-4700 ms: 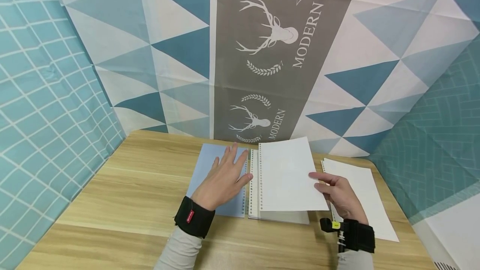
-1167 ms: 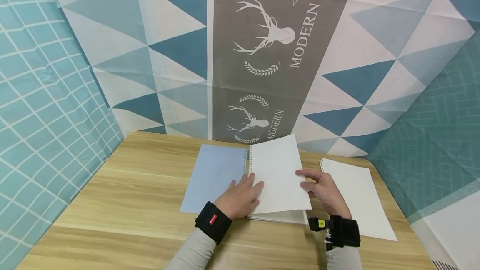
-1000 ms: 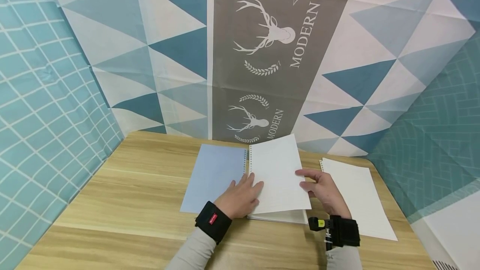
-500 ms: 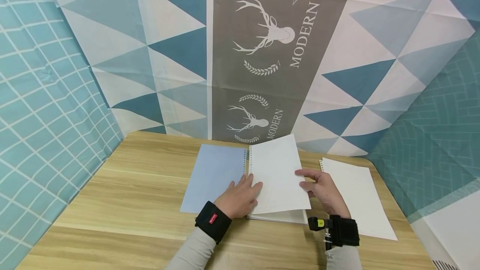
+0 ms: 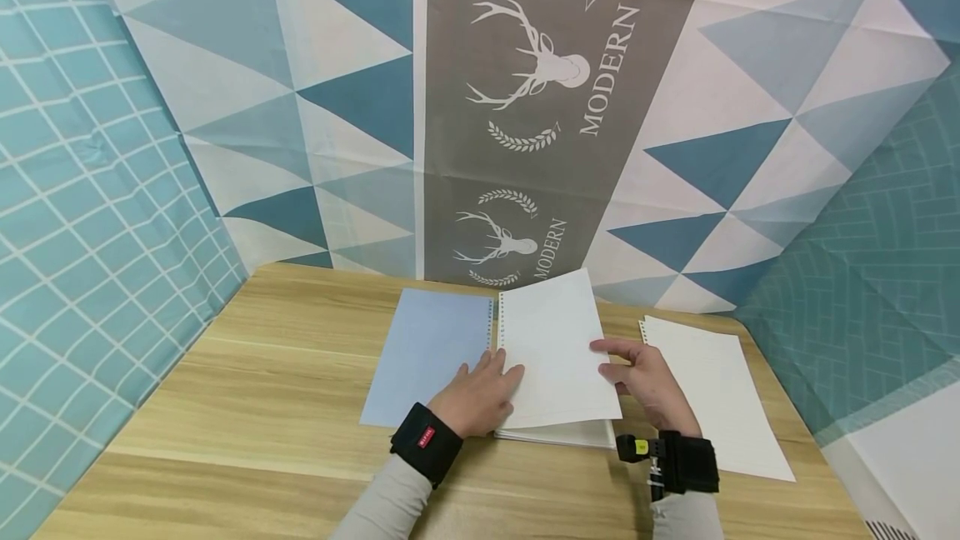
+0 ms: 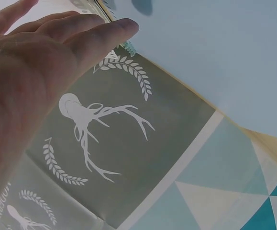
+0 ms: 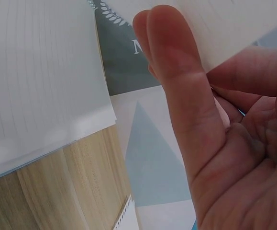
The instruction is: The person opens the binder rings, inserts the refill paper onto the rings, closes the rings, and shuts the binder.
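Note:
A loose-leaf notebook lies open on the table, its light blue cover [image 5: 427, 348] to the left and its page stack [image 5: 562, 435] to the right. Over the stack is a white punched sheet [image 5: 551, 340], holed edge along the spine, right side raised. My right hand [image 5: 651, 382] pinches its right edge between thumb and fingers. Fingers spread, my left hand [image 5: 474, 400] touches the sheet's lower left by the spine. Seen from the right wrist, ruled pages [image 7: 38, 86] lie below the lifted sheet [image 7: 238, 33]. The left wrist view shows extended fingers near the rings.
More white punched sheets [image 5: 712, 390] lie on the wooden table [image 5: 247, 407] to the right, partly behind the right hand. A patterned cloth [image 5: 360, 148] hangs along the table's back edge. Black bands circle both wrists.
Since the oldest frame, the right hand has brought the sheet left to the spine. The left hand has come down from above the blue cover onto the sheet. Over the last second, both hold almost still.

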